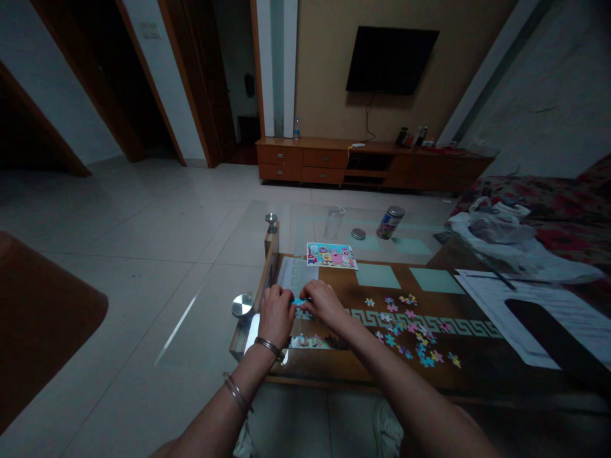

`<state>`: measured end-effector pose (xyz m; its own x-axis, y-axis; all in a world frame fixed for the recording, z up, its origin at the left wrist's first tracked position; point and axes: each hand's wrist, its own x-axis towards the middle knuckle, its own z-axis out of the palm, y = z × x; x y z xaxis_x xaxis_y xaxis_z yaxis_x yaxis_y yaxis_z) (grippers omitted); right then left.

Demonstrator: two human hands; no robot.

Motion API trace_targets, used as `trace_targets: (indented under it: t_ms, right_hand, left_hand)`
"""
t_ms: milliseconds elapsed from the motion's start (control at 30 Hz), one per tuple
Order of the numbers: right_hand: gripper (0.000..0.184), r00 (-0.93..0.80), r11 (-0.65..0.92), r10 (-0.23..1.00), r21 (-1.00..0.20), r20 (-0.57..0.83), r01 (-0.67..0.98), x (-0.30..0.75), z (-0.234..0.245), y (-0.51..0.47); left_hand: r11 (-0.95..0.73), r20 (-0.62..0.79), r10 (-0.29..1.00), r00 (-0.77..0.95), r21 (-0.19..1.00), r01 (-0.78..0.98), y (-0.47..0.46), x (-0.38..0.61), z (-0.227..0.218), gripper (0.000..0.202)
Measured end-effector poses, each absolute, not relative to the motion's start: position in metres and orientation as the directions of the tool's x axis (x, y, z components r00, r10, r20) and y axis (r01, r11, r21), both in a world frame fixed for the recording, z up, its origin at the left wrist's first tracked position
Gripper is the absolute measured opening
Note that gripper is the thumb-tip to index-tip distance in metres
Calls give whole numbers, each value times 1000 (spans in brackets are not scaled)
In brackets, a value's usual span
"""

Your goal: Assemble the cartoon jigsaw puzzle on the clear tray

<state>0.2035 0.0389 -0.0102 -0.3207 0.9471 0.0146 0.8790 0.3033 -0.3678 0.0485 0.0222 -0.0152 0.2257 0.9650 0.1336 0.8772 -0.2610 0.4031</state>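
My left hand (278, 313) and my right hand (325, 304) meet over the left part of the glass table. Between their fingertips are light-blue jigsaw puzzle pieces (300, 301), partly hidden by the fingers. Both hands are closed in a pinch around these pieces. Just below, nearer to me, lies a joined strip of puzzle (312, 342), its right end under my right wrist. Many-coloured loose puzzle pieces (420, 337) are scattered to the right of my right forearm. Beyond my hands a cartoon picture card (331, 256) lies flat.
Behind the card stand a clear glass (335, 222), a round lid (358, 234) and a printed can (390, 222). Papers (496, 312) with a dark flat object (548, 337) and plastic bags (501, 229) occupy the right side. A metal knob (242, 305) sits left of my hands.
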Motion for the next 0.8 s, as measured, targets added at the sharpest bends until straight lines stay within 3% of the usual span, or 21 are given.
trace_targets:
  t_ms: [433,533,667,800]
  right_hand:
    - [15,-298,275,955,-392,3,878,200,-6,41]
    - [17,-292,274,956,-453,30,848,206,-3,45]
    - [18,-182,203,979,-586,96,784,230,9,50]
    - [22,-65,98,995,-592,76,800,262,17,40]
  left_hand:
    - [-305,166,952,257,443,843,23,46,-20,13]
    - [-309,177,951,254,484,819,25,42,-20,20]
    - [-280,198,959,204,532,799,30,31,-21,27]
    - [-242,206,967,150,558,794,33,13,-19,29]
